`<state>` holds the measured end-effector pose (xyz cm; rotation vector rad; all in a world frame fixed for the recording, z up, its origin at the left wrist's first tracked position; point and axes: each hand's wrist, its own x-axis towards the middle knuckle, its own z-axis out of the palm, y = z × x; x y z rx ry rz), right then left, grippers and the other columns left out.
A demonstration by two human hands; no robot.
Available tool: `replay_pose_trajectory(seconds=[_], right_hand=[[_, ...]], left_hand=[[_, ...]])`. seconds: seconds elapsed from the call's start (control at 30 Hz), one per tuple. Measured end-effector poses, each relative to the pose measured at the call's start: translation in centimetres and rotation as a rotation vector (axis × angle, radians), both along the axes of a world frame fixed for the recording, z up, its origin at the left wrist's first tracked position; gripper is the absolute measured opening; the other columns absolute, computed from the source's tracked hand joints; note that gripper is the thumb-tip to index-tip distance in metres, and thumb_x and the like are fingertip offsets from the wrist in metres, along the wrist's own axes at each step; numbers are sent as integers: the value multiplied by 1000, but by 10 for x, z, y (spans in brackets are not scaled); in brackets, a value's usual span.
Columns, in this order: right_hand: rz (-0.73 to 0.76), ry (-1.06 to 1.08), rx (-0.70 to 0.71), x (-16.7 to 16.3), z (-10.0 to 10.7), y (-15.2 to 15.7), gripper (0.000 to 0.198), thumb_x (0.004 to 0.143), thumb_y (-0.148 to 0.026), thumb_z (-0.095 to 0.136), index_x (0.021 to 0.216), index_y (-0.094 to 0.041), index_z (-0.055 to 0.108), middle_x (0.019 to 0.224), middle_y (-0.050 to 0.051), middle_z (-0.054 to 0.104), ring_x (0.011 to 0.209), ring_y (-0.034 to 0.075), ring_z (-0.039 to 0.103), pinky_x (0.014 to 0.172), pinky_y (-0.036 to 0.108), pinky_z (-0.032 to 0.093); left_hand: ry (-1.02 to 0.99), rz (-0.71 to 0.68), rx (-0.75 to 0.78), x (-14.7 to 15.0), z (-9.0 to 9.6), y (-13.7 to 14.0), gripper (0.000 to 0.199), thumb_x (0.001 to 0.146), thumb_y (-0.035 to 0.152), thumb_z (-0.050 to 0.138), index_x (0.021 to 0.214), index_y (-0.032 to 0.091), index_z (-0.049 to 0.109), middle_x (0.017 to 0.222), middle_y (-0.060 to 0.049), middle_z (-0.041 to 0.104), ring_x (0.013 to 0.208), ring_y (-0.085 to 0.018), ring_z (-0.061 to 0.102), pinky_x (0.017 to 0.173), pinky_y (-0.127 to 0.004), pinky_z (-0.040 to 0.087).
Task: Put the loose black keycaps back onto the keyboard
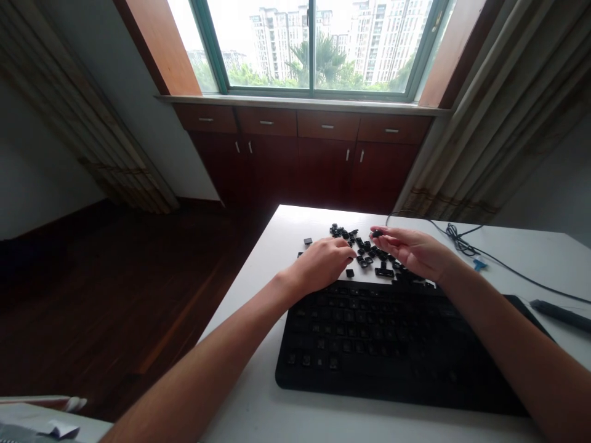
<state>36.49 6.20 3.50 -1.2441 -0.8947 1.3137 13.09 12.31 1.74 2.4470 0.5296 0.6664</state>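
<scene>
A black keyboard (369, 344) lies on the white table below my hands, with many key spots showing as bare housings. Loose black keycaps (364, 261) are scattered in a pile just beyond its far edge. My left hand (323, 261) reaches over the left side of this pile, palm down, fingers bent together; whatever its fingertips pinch is hidden. Over the pile's right side is my right hand (413, 251), palm turned up. A small black keycap (377, 233) sits between its fingertips. One longer keycap (384, 271) lies between the hands, near the keyboard's edge.
A black cable (462, 243) loops across the table's far right, near a small blue piece (479, 264). At the right edge lies a dark rod-like tool (561, 314). The white table (249, 369) ends at the left above a dark wooden floor. Red-brown cabinets (300, 166) stand under the window.
</scene>
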Motion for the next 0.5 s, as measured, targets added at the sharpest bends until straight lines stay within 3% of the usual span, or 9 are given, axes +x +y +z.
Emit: replay_pose_trajectory(seconds=[0.23,0.33,0.43,0.5], right_hand=[[61,6,1,-3,9,-11,28,80,-25,79,106,-18,75,109,7,74,105,17,69,106,29,51],[83,-11,27,-5,10,-14,27,80,-29,79,105,-19,75,108,7,74,100,16,70,105,31,52],[132,-38,46,-8,12,-17,30,79,-32,81,104,-17,75,110,8,73,102,18,70,106,34,51],[169,-57,58,-9,14,-18,33,79,-34,81,106,-17,75,111,9,73,102,19,70,105,35,51]], left_hand=[[-299,0,-594,-4,7,-11,40,95,45,59,120,15,65,113,-13,73,101,-22,72,91,-37,59],[-445,2,-860,-4,10,-13,35,97,39,57,125,17,63,123,-12,70,110,-20,69,100,-36,55],[-608,0,-1218,-3,15,-16,26,92,25,66,116,17,69,122,-10,71,110,-17,69,102,-30,54],[-650,7,-1330,-3,17,-17,23,89,19,69,111,16,71,117,-9,72,105,-15,70,100,-26,54]])
